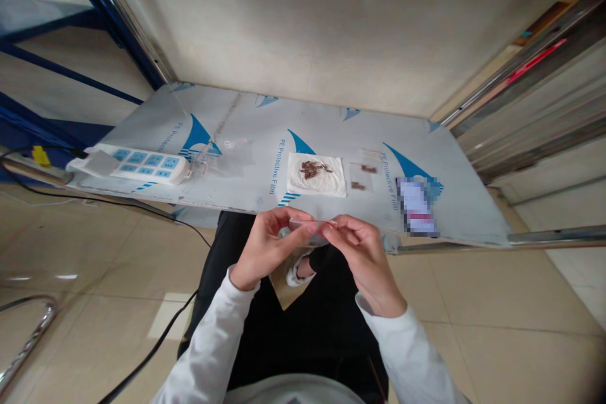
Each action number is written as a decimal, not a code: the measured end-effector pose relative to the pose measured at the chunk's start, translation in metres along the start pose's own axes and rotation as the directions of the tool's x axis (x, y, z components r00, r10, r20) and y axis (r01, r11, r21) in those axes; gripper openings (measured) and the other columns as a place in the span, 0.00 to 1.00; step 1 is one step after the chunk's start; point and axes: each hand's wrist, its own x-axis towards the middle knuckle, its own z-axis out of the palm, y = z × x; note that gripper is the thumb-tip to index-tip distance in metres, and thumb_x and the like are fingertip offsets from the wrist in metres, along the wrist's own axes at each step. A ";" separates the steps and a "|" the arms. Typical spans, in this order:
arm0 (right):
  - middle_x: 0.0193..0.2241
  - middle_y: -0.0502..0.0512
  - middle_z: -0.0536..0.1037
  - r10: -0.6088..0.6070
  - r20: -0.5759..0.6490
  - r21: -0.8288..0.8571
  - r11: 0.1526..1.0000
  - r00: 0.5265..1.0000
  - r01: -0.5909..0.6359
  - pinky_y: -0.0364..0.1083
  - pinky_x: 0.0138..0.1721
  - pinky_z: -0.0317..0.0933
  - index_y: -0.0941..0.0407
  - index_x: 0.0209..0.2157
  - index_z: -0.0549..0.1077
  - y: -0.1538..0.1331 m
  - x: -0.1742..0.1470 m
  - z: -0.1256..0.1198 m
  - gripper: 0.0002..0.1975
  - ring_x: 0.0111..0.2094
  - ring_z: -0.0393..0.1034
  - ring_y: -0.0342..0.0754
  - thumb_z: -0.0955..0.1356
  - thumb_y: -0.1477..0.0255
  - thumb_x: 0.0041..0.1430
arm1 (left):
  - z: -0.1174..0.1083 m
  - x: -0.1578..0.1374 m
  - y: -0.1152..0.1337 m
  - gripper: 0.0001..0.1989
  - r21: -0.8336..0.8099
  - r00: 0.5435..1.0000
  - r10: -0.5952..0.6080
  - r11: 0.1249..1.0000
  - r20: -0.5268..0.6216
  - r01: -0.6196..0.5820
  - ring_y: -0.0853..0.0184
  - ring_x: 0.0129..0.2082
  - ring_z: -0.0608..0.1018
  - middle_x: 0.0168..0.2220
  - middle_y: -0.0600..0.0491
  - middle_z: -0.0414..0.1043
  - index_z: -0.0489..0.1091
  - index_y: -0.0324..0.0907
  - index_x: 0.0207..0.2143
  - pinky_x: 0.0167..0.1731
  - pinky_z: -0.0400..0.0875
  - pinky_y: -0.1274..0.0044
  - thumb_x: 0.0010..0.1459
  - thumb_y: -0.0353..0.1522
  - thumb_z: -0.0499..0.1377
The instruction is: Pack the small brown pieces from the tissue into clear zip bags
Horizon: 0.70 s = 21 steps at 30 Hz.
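My left hand (272, 246) pinches one side of a small clear plastic bag (313, 240) just off the table's front edge. On the bag's other side, near its top rim, the fingers of my right hand (364, 255) are closed. Nothing can be made out inside the bag. Beyond my hands, a folded white tissue (335, 187) lies flat, with a loose heap of small brown pieces (310, 169) on it. Just right of the tissue are two small clear bags, an upper bag (368, 169) and a lower bag (358, 185), each showing some brown pieces.
A phone-like device (419, 208), pixelated, lies at the right of the film-covered table (246, 170). To the left are a white power strip (146, 164) and loose clear plastic bags (215, 158). A black cable (156, 211) hangs past the front edge.
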 end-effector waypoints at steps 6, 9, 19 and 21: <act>0.29 0.52 0.79 -0.016 0.059 -0.064 0.998 0.998 0.020 0.42 0.37 0.64 0.56 0.31 0.76 0.002 0.002 -0.002 0.08 0.33 0.73 0.45 0.71 0.66 0.56 | 0.004 0.002 -0.003 0.09 0.055 1.000 0.019 0.998 -0.005 -0.019 0.68 0.29 0.78 0.29 0.49 0.79 0.77 0.36 0.29 0.32 0.72 0.79 0.52 0.35 0.66; 0.29 0.52 0.79 -0.030 0.038 -0.056 0.998 0.999 0.032 0.42 0.37 0.64 0.56 0.30 0.75 0.005 0.001 -0.002 0.08 0.33 0.73 0.46 0.71 0.65 0.56 | 0.006 0.002 -0.004 0.09 0.099 0.999 0.047 0.994 -0.027 -0.044 0.68 0.28 0.78 0.27 0.50 0.79 0.76 0.37 0.28 0.32 0.72 0.80 0.52 0.35 0.66; 0.28 0.50 0.78 -0.035 -0.035 -0.005 0.999 0.999 0.035 0.41 0.38 0.64 0.56 0.29 0.74 0.004 0.000 -0.006 0.08 0.34 0.72 0.45 0.71 0.66 0.55 | 0.013 0.005 -0.007 0.11 -0.081 0.998 -0.063 0.995 -0.018 0.061 0.69 0.29 0.77 0.30 0.49 0.79 0.76 0.35 0.31 0.31 0.72 0.80 0.51 0.36 0.66; 0.29 0.51 0.78 -0.022 -0.027 0.022 0.999 0.999 0.023 0.41 0.37 0.63 0.56 0.31 0.74 0.006 0.001 -0.005 0.07 0.34 0.71 0.44 0.71 0.66 0.56 | 0.015 0.005 -0.006 0.10 -0.063 0.998 -0.049 0.997 -0.040 0.046 0.70 0.27 0.77 0.28 0.49 0.78 0.76 0.35 0.30 0.30 0.71 0.80 0.51 0.36 0.66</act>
